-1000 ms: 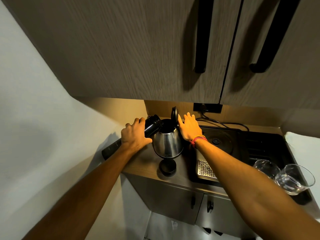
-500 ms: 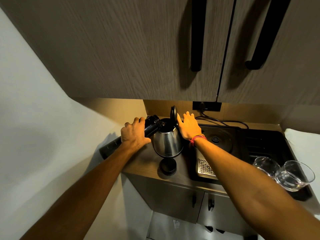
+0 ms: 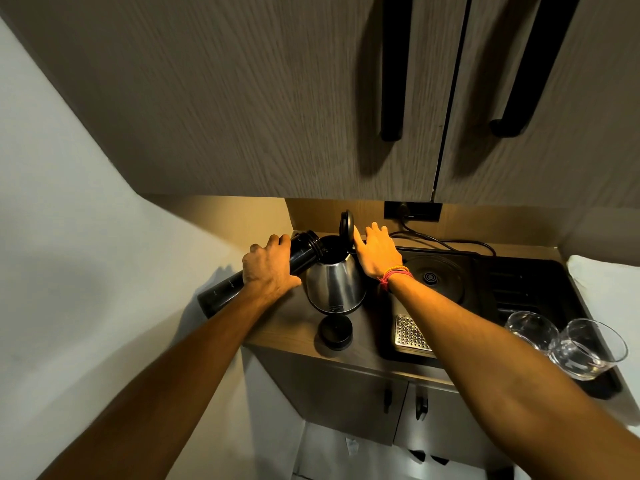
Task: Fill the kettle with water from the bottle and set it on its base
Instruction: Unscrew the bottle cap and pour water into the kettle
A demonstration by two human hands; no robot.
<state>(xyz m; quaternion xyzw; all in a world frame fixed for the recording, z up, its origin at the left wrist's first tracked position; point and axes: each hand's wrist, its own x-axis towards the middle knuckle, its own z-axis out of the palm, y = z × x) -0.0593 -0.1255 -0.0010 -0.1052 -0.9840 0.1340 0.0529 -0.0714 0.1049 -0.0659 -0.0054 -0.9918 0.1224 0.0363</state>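
A: What took up most of the view?
B: Wood-grain wall cabinets (image 3: 277, 98) hung above a narrow counter (image 3: 298, 327), with a black tray (image 3: 540, 289) beside it holding the round kettle base (image 3: 433, 277).
A: And the kettle?
B: The steel kettle (image 3: 334, 287) stood on the counter, left of its base, lid (image 3: 346, 225) flipped upright.
A: The hands?
B: The left hand (image 3: 268, 268) was wrapped around a black bottle (image 3: 256, 273), tilted with its mouth at the kettle's opening. The right hand (image 3: 375, 249) rested on the kettle's far side by the lid; whether it gripped the handle, I couldn't tell.
A: Anything smaller?
B: Two glasses (image 3: 568, 344) on the tray's near right, and the black bottle cap (image 3: 335, 332) in front of the kettle.
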